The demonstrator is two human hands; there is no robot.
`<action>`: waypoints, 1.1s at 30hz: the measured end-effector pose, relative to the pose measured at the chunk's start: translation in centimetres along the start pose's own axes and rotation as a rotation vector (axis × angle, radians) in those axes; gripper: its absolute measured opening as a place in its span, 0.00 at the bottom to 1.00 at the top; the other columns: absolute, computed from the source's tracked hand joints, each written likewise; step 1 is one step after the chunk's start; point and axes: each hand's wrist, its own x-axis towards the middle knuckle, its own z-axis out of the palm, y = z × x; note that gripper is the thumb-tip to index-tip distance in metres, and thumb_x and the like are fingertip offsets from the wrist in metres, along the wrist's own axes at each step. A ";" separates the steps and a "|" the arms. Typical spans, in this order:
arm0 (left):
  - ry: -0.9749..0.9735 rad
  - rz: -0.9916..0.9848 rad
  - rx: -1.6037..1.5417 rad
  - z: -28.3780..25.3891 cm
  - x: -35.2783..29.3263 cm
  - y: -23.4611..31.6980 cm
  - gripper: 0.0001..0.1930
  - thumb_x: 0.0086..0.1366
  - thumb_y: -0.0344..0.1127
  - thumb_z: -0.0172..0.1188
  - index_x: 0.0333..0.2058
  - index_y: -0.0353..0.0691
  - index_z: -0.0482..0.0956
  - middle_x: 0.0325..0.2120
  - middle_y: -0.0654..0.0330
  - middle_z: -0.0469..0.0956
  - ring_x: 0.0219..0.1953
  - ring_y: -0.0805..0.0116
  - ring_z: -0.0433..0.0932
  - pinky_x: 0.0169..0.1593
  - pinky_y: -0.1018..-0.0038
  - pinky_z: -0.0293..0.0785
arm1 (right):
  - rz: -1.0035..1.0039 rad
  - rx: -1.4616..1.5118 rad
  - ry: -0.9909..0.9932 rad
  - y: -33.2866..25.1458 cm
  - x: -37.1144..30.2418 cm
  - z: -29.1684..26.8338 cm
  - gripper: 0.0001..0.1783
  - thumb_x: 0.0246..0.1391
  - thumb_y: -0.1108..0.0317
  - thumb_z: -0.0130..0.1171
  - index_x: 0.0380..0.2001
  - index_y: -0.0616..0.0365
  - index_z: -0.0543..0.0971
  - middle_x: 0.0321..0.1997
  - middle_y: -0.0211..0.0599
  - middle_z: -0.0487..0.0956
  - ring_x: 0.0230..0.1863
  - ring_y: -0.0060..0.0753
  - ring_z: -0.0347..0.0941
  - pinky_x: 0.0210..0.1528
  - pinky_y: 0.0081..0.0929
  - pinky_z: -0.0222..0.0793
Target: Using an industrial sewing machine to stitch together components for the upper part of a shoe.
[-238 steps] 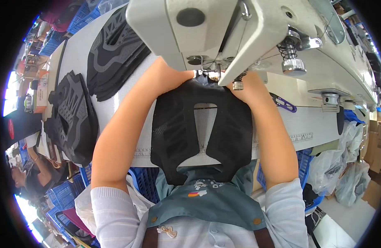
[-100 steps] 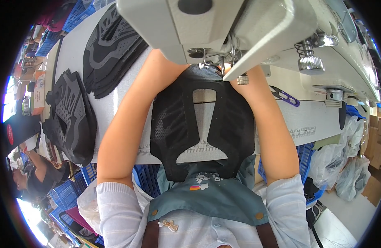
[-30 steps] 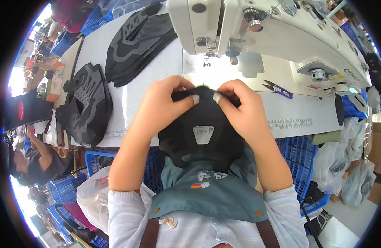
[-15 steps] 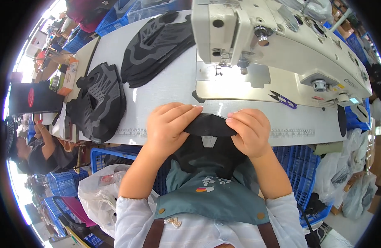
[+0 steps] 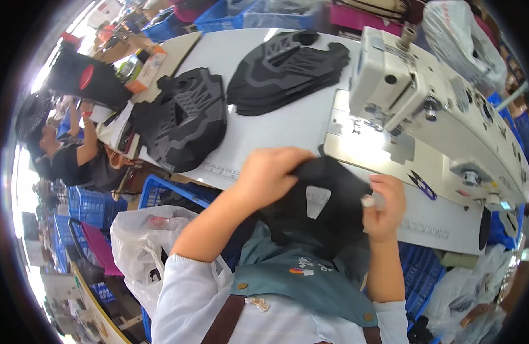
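A black fabric shoe upper (image 5: 344, 198) with a trapezoid opening in its middle hangs between my hands, over the front edge of the table. My left hand (image 5: 270, 175) is closed on its upper left edge, fingertips partly hidden by the cloth. At the right edge, my right hand (image 5: 385, 206) pinches the fabric between thumb and curled fingers, slightly blurred. Just beyond the upper stands a white sewing machine (image 5: 459, 114), its needle area lit. Two stacks of patterned dark shoe uppers, a left stack (image 5: 187, 117) and a farther stack (image 5: 287, 71), lie on the table.
Purple-handled thread snips (image 5: 423, 185) lie on the machine bed, right of my right hand. A printed ruler strip (image 5: 428, 228) runs along the table's front. Blue crates (image 5: 152, 192) and a white plastic bag (image 5: 132, 238) sit below. Someone works at the far left.
The shoe upper, folded into a band before, is now spread out with its opening showing. My right hand has moved right and lower. The view has turned, shifting the machine rightward.
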 end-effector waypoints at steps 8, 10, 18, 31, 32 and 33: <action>0.877 -0.170 0.540 -18.5 5.5 -2.8 0.14 0.58 0.37 0.58 0.42 0.38 0.78 0.36 0.53 0.79 0.38 0.64 0.77 0.44 0.71 0.70 | 0.304 0.161 0.125 2.1 -2.4 -0.4 0.14 0.58 0.63 0.48 0.39 0.65 0.73 0.42 0.42 0.74 0.40 0.31 0.69 0.40 0.24 0.65; 0.980 -0.061 0.520 -21.1 4.6 -3.1 0.14 0.58 0.35 0.58 0.43 0.37 0.77 0.37 0.53 0.79 0.40 0.64 0.77 0.45 0.72 0.70 | 0.333 0.181 0.141 2.0 -2.2 0.0 0.14 0.59 0.65 0.47 0.39 0.65 0.73 0.41 0.41 0.74 0.39 0.30 0.69 0.40 0.22 0.64; 0.262 -0.311 0.526 -14.1 -8.3 -9.3 0.31 0.35 0.14 0.43 0.44 0.35 0.70 0.47 0.50 0.73 0.53 0.53 0.70 0.58 0.67 0.62 | 0.426 0.201 0.167 1.9 -2.0 -0.2 0.11 0.57 0.68 0.49 0.36 0.65 0.75 0.36 0.42 0.76 0.34 0.32 0.72 0.40 0.24 0.67; -0.194 -0.511 0.640 -5.7 12.1 -16.2 0.28 0.58 0.55 0.53 0.44 0.33 0.75 0.45 0.48 0.74 0.48 0.50 0.72 0.50 0.62 0.69 | 0.511 0.238 0.109 2.3 -1.7 0.3 0.11 0.57 0.66 0.51 0.34 0.64 0.75 0.32 0.38 0.75 0.34 0.29 0.71 0.41 0.23 0.66; -0.209 -0.565 0.631 -3.2 14.5 -17.7 0.30 0.56 0.58 0.55 0.44 0.33 0.75 0.44 0.47 0.74 0.48 0.49 0.72 0.50 0.62 0.70 | 0.495 0.183 0.134 2.3 -2.4 -0.6 0.11 0.57 0.66 0.51 0.34 0.64 0.75 0.32 0.38 0.75 0.34 0.29 0.71 0.41 0.23 0.66; -0.199 -0.549 0.624 -1.6 14.7 -19.4 0.30 0.56 0.58 0.55 0.44 0.33 0.75 0.44 0.47 0.74 0.48 0.49 0.72 0.50 0.62 0.70 | 0.514 0.199 0.131 2.9 -2.8 -0.5 0.13 0.58 0.63 0.51 0.36 0.63 0.74 0.34 0.36 0.74 0.35 0.26 0.70 0.39 0.20 0.64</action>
